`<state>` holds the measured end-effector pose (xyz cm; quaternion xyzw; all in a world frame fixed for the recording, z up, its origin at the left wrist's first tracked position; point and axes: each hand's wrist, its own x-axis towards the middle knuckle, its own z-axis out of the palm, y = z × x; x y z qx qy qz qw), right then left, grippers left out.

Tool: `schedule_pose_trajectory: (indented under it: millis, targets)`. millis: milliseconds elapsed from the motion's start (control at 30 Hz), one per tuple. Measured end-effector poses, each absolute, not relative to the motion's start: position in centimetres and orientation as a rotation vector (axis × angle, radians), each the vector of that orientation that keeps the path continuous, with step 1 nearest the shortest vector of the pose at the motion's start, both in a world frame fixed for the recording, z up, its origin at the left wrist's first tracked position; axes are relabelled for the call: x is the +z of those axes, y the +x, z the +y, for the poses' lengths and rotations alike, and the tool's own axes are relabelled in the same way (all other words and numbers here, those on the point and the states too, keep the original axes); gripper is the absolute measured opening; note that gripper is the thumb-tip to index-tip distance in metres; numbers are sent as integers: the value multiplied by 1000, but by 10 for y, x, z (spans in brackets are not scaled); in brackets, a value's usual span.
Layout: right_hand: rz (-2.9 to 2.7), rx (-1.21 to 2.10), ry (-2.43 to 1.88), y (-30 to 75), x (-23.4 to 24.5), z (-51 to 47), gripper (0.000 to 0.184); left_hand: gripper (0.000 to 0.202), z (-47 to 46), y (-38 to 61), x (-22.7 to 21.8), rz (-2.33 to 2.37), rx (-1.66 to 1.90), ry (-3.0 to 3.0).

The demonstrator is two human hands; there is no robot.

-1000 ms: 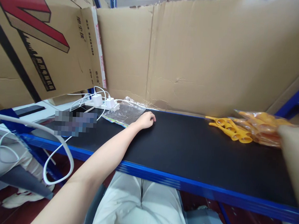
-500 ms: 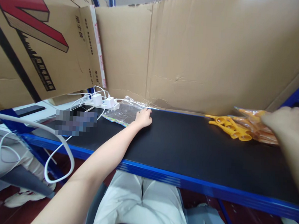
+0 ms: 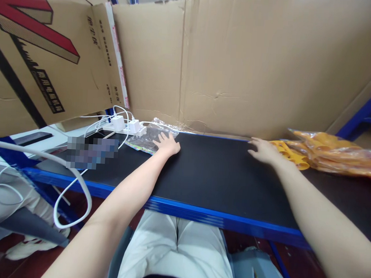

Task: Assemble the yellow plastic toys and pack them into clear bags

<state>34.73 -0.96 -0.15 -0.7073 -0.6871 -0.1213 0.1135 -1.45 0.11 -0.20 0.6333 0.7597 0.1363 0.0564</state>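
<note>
My left hand (image 3: 167, 143) lies flat with fingers spread on the edge of a clear plastic bag (image 3: 147, 139) at the back left of the black tabletop (image 3: 208, 174). My right hand (image 3: 264, 151) rests open on the table, its fingers stretched toward the cardboard wall. It lies right beside several loose yellow plastic scoops (image 3: 289, 155), touching or nearly touching them. Behind those lies a clear bag full of yellow scoops (image 3: 332, 153).
A cardboard wall (image 3: 240, 71) lines the back of the table. A white power strip with chargers (image 3: 125, 126) and white cables (image 3: 72, 182) sit at the left. A large printed carton (image 3: 43, 50) leans at the upper left. The table has a blue front edge (image 3: 200, 213).
My right hand came in from the far right and settled on the table left of the yellow scoops. My left hand opened and moved onto the plastic bag.
</note>
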Motion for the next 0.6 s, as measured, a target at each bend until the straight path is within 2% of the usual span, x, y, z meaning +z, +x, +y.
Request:
schedule_pose_trajectory:
  millis: [267, 400, 600]
  targets:
    - [-2190, -38, -2213, 353, -15, -1, 48, 59, 1, -13, -5, 2183, 227, 2047]
    - [-2174, -83, -2173, 353, -16, -1, 44, 57, -4, -5, -6, 1870, 163, 2268]
    - [-2040, -271, -2234, 358, -14, -3, 49, 37, 0, -3, -5, 1477, 317, 2414]
